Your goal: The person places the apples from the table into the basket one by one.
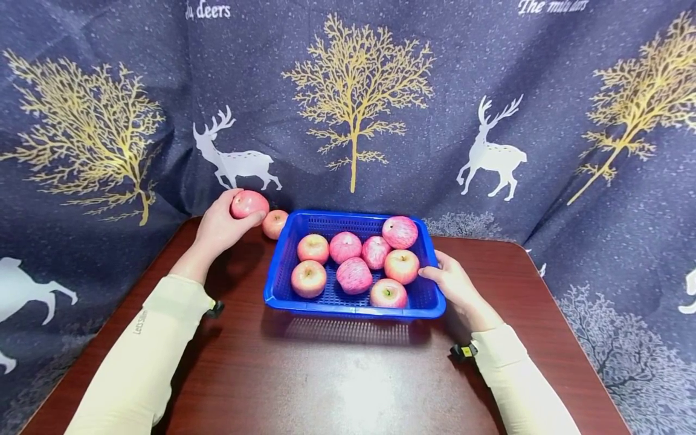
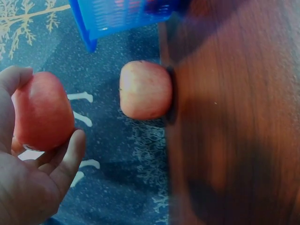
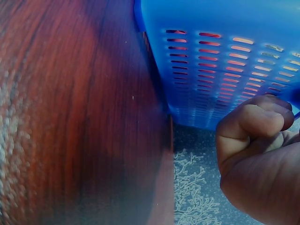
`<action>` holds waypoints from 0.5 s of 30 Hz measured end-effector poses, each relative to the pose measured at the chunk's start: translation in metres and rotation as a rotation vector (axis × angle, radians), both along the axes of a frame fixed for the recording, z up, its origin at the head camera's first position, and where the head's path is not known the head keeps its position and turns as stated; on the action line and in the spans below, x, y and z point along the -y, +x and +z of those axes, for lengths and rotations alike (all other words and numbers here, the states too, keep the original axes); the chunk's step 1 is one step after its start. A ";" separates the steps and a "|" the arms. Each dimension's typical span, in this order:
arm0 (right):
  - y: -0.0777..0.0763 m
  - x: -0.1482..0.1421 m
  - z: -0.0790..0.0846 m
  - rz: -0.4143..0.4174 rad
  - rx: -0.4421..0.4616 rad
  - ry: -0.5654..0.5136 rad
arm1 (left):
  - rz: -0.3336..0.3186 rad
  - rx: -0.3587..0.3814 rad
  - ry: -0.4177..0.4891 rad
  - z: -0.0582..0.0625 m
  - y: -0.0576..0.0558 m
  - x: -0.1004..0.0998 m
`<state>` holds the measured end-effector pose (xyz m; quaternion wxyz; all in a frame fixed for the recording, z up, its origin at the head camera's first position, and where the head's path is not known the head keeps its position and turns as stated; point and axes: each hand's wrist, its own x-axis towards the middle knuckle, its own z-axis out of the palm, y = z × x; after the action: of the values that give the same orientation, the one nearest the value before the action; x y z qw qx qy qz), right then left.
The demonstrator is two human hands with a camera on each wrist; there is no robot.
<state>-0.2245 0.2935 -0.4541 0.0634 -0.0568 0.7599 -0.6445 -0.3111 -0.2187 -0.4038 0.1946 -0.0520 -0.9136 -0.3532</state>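
My left hand [image 1: 219,222] holds a red apple [image 1: 250,204] between thumb and fingers, raised above the table's far left corner. In the left wrist view this apple [image 2: 44,111] is clear of the surface. A second apple [image 1: 275,224] sits on the table at the back edge, just left of the blue plastic basket [image 1: 337,311]. Several red and yellowish apples [image 1: 354,276] lie inside the basket. My right hand [image 1: 455,283] grips the basket's right rim, thumb over the top. Its curled fingers [image 3: 255,119] show against the slotted side wall in the right wrist view.
The dark reddish-brown wooden table [image 1: 304,380] reflects a bright light near its front. Behind it hangs a dark blue cloth [image 1: 391,169] printed with golden trees and white deer, close to the table's back edge.
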 end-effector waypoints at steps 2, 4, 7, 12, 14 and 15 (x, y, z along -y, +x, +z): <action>0.001 0.000 0.000 0.002 -0.005 0.004 | -0.007 -0.013 0.006 0.003 0.000 -0.003; 0.001 0.000 0.000 0.002 -0.010 0.009 | -0.016 -0.023 0.010 0.006 0.001 -0.007; 0.000 -0.001 0.000 0.008 -0.013 0.020 | -0.031 -0.041 0.010 0.011 0.003 -0.013; 0.000 -0.001 0.000 0.011 -0.013 0.019 | -0.049 -0.062 0.014 0.020 0.007 -0.023; 0.000 -0.001 0.000 0.012 -0.011 0.016 | -0.061 -0.060 0.022 0.022 0.009 -0.027; 0.000 -0.001 0.000 0.011 -0.010 0.015 | -0.065 -0.057 0.023 0.024 0.009 -0.029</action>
<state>-0.2241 0.2945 -0.4537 0.0637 -0.0634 0.7647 -0.6380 -0.3016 -0.1893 -0.3802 0.2096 -0.0896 -0.9013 -0.3683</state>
